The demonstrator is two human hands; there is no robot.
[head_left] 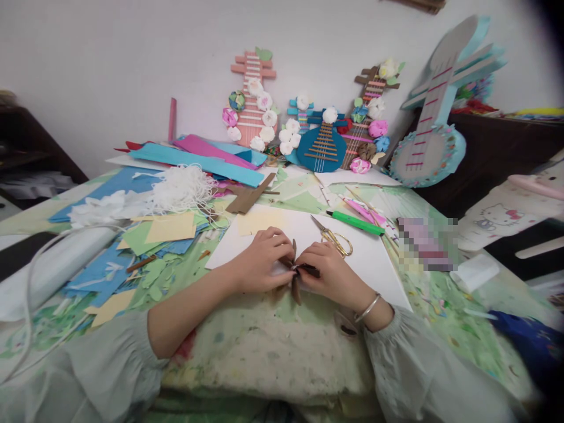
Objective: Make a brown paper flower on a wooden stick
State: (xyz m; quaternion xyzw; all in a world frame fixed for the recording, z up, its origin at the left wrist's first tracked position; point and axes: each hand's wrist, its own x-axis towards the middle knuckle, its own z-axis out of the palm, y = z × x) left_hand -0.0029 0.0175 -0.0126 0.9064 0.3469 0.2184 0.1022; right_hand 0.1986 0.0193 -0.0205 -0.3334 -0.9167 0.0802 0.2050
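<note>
Between my two hands is a brown paper flower (296,289) with several pointed petals spreading out from its middle. My left hand (267,261) pinches it from the left, thumb and fingertips at its centre. From the right, my right hand (325,269) closes on the same centre, and a dark petal shows under its fingers. Both hands are just over the near edge of a white sheet (374,258). Gold-handled scissors (337,238) lie on the sheet just beyond my right hand, close to a green pen-shaped tool (356,223).
Left are a tangle of white string (183,191), coloured paper scraps (170,229) and a white cable (29,288). Brown strips (251,197) lie behind the sheet. Decorated paper instruments (324,150) lean along the wall. A blurred pinkish object (425,244) is at right.
</note>
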